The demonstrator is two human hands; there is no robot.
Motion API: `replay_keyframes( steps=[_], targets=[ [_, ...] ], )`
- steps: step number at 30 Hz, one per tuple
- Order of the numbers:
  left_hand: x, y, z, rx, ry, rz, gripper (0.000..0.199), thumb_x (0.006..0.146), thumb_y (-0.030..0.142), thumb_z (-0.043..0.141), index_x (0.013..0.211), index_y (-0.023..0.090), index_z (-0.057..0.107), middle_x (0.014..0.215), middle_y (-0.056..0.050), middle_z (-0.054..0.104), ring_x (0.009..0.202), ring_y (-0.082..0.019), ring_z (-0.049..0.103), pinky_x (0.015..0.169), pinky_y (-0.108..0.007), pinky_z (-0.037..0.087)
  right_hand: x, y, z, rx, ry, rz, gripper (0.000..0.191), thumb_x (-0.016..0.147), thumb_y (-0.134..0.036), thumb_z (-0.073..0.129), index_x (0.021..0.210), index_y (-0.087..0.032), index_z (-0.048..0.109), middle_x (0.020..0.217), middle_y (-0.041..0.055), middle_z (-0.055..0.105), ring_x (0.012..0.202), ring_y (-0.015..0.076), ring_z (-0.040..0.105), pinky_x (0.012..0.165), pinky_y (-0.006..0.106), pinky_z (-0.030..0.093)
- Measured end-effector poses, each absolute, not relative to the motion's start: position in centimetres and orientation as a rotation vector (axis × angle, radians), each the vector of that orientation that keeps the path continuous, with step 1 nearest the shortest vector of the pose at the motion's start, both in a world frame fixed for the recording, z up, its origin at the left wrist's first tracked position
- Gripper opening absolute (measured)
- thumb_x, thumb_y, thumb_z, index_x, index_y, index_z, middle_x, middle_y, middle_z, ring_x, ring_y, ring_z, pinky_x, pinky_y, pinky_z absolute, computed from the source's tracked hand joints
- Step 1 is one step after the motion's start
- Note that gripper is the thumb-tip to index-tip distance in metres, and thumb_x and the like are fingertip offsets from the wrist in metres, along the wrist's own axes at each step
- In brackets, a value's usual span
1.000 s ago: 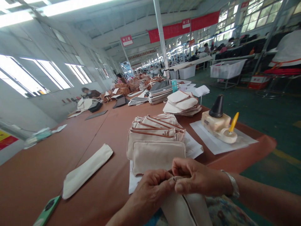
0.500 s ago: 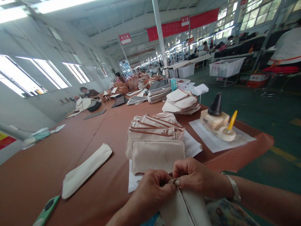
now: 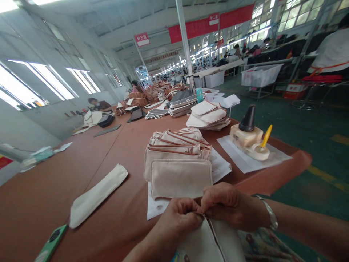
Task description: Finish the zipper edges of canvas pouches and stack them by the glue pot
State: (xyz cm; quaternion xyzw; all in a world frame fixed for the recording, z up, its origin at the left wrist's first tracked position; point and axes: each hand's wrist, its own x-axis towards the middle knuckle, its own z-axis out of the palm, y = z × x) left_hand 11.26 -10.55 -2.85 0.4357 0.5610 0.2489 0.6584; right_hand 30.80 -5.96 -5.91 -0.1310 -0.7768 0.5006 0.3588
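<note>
At the table's near edge, both hands pinch the upper end of a cream leather piece with a dark seam running down its middle. My left hand is closed on it from the left. My right hand, with a silver bangle at the wrist, is closed on it from the right. Their fingertips meet at the seam and hide what lies between them. Just beyond stands a flat stitched cream panel, in front of a stack of similar cream pieces with brown edges.
On the brown table lie a long cream piece and a green object. Right of the stack, a block with a black cone and a yellow-handled tool sits on paper. More cream pieces lie behind. A person is far left.
The view has shifted slightly, so the table things appear a little further left and up. Both hands keep their pinch on the cream leather piece, with the right fingers slightly more curled over.
</note>
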Motion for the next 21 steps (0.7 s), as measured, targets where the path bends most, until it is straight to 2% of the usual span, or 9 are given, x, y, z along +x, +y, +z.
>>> replay_keyframes(
  steps=[4,8,10,13,17,21],
  targets=[
    [11.7,-11.4,-2.4,0.761,1.197,0.763,0.027,0.066,0.038,0.075,0.067,0.013,0.064,0.057,0.002,0.052,0.051,-0.008,0.039,0.05,-0.021,0.026,31.4,-5.9,-6.3,-0.3,-2.187,0.999,0.02,0.095,-0.02,0.049,0.099,-0.016,0.068,0.081,0.0057,0.058,0.069,0.0139,0.054,0.062,0.024,0.04],
    [11.6,-11.4,-2.6,0.811,1.149,0.701,0.033,0.063,0.039,0.083,0.068,0.013,0.063,0.06,0.0,0.055,0.053,-0.009,0.042,0.051,-0.022,0.027,31.9,-6.6,-6.8,-0.263,-2.312,0.847,0.018,0.093,-0.021,0.047,0.094,-0.018,0.065,0.082,0.007,0.059,0.072,0.0165,0.053,0.062,0.027,0.039],
    [11.4,-11.3,-2.5,0.91,1.129,0.693,0.034,0.064,0.04,0.083,0.069,0.012,0.064,0.065,-0.002,0.057,0.057,-0.01,0.043,0.054,-0.022,0.029,32.2,-7.0,-6.5,-0.273,-2.222,0.943,0.014,0.092,-0.024,0.051,0.098,-0.018,0.062,0.084,0.0066,0.059,0.073,0.0166,0.053,0.065,0.027,0.041],
    [11.0,-11.2,-2.3,1.101,1.148,0.681,0.035,0.068,0.042,0.08,0.068,0.012,0.063,0.064,0.0,0.054,0.057,-0.008,0.038,0.054,-0.022,0.026,32.5,-7.2,-5.4,-0.499,-1.959,1.332,0.023,0.097,-0.036,0.047,0.104,-0.017,0.058,0.082,0.0033,0.057,0.071,0.0147,0.051,0.064,0.025,0.041],
    [10.6,-11.1,-2.1,1.265,1.195,0.627,0.036,0.073,0.046,0.074,0.07,0.013,0.061,0.06,0.002,0.048,0.055,-0.008,0.032,0.051,-0.023,0.021,32.5,-6.2,-3.8,-0.614,-1.896,1.643,0.046,0.101,-0.048,0.037,0.087,-0.012,0.062,0.074,0.0012,0.052,0.067,0.0122,0.044,0.061,0.022,0.037],
    [10.8,-11.1,-1.6,1.286,1.207,0.648,0.035,0.074,0.046,0.073,0.07,0.013,0.06,0.061,0.002,0.047,0.056,-0.008,0.033,0.051,-0.022,0.023,32.1,-5.6,-3.8,-0.507,-1.951,1.796,0.044,0.093,-0.052,0.054,0.079,-0.011,0.062,0.071,-0.0006,0.049,0.063,0.0101,0.04,0.055,0.021,0.032]
  ],
)
